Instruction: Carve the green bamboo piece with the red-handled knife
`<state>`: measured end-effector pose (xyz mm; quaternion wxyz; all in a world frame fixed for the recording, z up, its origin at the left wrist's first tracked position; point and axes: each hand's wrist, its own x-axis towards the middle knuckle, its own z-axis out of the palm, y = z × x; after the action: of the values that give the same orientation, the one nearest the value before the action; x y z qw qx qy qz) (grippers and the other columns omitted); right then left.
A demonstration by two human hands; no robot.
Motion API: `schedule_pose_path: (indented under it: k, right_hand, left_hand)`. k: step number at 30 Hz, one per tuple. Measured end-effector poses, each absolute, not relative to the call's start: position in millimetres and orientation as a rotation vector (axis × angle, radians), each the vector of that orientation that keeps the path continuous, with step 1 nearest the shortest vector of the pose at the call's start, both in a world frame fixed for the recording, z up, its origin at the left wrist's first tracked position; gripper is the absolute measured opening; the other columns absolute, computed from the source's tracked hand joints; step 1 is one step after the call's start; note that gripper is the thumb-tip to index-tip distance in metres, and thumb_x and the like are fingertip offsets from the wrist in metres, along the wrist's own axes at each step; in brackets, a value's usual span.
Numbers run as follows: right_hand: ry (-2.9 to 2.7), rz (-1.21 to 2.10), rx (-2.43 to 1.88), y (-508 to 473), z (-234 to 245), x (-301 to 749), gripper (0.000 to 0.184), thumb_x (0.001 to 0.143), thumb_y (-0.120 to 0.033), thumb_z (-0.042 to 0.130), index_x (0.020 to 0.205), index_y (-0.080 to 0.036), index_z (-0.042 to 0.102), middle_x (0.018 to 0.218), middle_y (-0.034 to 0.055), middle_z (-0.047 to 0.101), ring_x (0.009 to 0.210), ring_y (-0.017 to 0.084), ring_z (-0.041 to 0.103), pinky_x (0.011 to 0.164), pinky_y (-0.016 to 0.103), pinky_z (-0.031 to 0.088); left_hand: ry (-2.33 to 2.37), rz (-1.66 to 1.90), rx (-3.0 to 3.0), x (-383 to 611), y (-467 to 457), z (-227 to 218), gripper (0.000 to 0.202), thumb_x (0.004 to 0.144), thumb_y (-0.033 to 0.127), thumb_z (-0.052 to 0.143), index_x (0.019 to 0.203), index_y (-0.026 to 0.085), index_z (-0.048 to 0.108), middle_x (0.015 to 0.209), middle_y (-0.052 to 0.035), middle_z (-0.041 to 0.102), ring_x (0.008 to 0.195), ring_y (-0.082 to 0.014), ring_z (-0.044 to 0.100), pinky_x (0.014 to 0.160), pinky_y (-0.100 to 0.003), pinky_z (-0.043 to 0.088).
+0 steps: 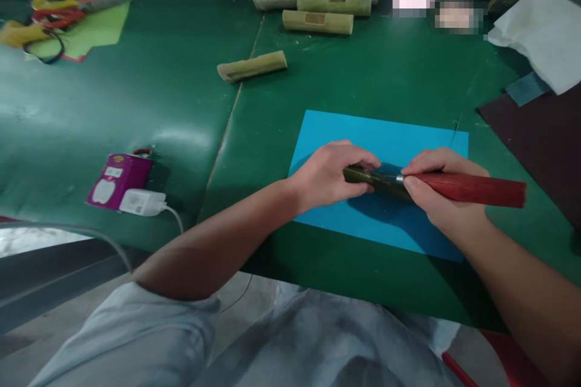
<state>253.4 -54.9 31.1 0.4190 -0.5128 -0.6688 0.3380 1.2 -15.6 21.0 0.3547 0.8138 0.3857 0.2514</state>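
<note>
A dark green bamboo piece (pixel 391 186) lies over the blue sheet (pixel 340 224). My left hand (pixel 329 172) is closed around its left end, thumb and fingers on either side. In my right hand (pixel 447 184) is a carving knife (pixel 476 188) with a thick red wooden handle and a thin metal shank. The knife points left, and its tip is at the top of the bamboo, near my left fingertips. Exactly how the tip meets the bamboo is too small to make out. The right end of the bamboo is hidden behind my right hand.
Several cut bamboo tubes (pixel 318 23) lie at the back, with a single bamboo tube (pixel 253 66) nearer. Scissors (pixel 57 12) rest on green paper at far left. A purple power adapter (pixel 124 181) with a white charger (pixel 143 202) sits left. White cloth (pixel 542 36) and dark sheet (pixel 531 139) lie right.
</note>
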Motion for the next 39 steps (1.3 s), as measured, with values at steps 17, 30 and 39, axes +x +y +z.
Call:
schedule_pose_path:
  k: [17,30,39]
  right_hand:
    - [-1.782,0.86,-1.373,-59.0,40.7,252.6,0.013,0.095,-0.04,0.085,0.106,-0.033,0.086,0.106,0.0005,0.089,0.091,0.024,0.085,0.082,0.038,0.072]
    - [-1.792,0.762,-1.371,-59.6,37.9,246.9,0.005,0.093,-0.036,0.084,0.098,-0.035,0.084,0.1,-0.0029,0.088,0.089,0.023,0.084,0.084,0.037,0.069]
    - [-1.718,0.661,-1.088,-51.9,13.2,252.2,0.007,0.09,-0.028,0.082,0.089,-0.034,0.078,0.087,-0.0025,0.083,0.072,0.022,0.076,0.064,0.037,0.062]
  left_hand:
    - [0.971,0.621,2.135,1.0,-13.4,22.0,0.033,0.09,0.028,0.089,0.123,0.023,0.083,0.11,-0.0039,0.087,0.107,-0.0223,0.078,0.095,-0.032,0.057]
    - [0.991,0.622,2.134,1.1,-14.0,22.4,0.035,0.089,0.027,0.09,0.123,0.023,0.083,0.109,-0.0038,0.087,0.106,-0.0223,0.079,0.096,-0.033,0.06]
    - [1.025,0.622,2.071,0.0,-15.6,22.9,0.039,0.087,0.023,0.091,0.125,0.023,0.083,0.11,-0.0035,0.087,0.107,-0.0211,0.08,0.101,-0.034,0.062]
